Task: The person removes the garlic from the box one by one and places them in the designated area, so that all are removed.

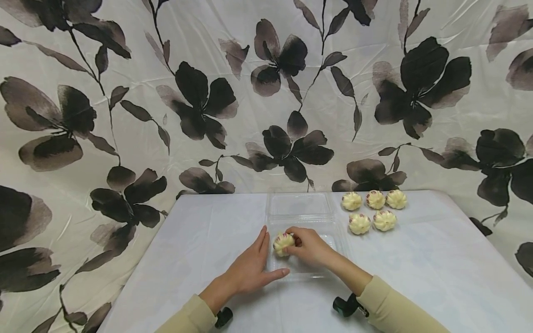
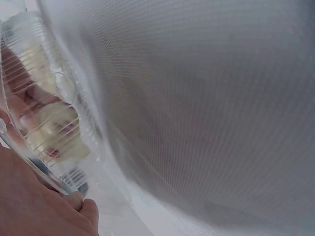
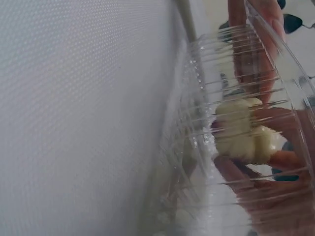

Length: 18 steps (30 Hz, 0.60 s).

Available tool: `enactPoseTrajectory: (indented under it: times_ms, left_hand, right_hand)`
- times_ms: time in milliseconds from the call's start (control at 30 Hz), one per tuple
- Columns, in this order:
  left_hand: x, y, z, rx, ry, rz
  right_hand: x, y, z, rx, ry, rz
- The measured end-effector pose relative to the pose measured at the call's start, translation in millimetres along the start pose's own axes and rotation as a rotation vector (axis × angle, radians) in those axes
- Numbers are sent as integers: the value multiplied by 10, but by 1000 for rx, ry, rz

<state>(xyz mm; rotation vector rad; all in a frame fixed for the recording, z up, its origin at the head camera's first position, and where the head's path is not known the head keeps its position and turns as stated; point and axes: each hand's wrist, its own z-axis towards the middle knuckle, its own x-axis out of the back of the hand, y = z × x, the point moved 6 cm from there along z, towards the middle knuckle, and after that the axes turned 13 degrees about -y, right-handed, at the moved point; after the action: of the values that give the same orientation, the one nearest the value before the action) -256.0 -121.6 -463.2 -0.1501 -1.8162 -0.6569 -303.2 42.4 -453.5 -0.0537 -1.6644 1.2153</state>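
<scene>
A cream, pleated bun with purple-red streaks is pinched between the thumb and fingers of my right hand, low in the left part of a clear plastic clamshell container. Its lid lies folded back behind the base. My left hand, fingers straight and thumb spread, lies along the container's left side and front corner. Through the ribbed wall, the left wrist view shows the bun and a second pale shape, too blurred to identify. The right wrist view shows the fingers around the bun.
Several similar buns stand in two rows at the back right of the white-covered table. Behind the table hangs a floral cloth. Small black devices sit at both wrists.
</scene>
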Motion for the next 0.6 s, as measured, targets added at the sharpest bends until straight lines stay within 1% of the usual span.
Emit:
enactPoseTrajectory:
  times_ms: [267,433,600]
  left_hand:
    - [1,10,7,11,-2,11]
    - [0,8,11,16,-3,13]
    - [-5,1,12,18,0,14]
  right_hand:
    - [130,24,-82,-27,23,-20]
    - [241,69,-182,-18,39,-23]
    - [347,61,-306,-4,41,-40]
